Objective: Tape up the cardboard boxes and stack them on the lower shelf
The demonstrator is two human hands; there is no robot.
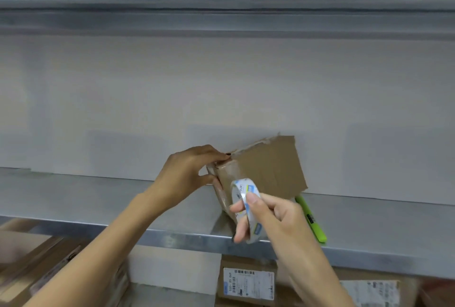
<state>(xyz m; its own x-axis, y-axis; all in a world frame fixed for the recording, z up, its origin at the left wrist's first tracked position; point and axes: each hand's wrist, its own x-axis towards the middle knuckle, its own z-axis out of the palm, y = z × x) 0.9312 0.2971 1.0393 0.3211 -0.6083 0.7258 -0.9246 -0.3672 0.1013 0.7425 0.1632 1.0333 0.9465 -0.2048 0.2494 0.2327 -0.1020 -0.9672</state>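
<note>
A small brown cardboard box [268, 166] stands tilted on the grey metal shelf [98, 198], leaning toward the back wall. My left hand [189, 171] grips its upper left corner, fingers over the top edge and thumb on the taped side. My right hand [275, 218] holds a roll of clear tape [246, 208] against the box's lower front corner, thumb on top of the roll and fingers through its core. Shiny tape runs down the box's left face.
A green marker [311, 219] lies on the shelf just right of my right hand. On the lower shelf below sit several cardboard boxes, one with a white label [248, 284], another at the left [49, 265], another at the right [374, 292].
</note>
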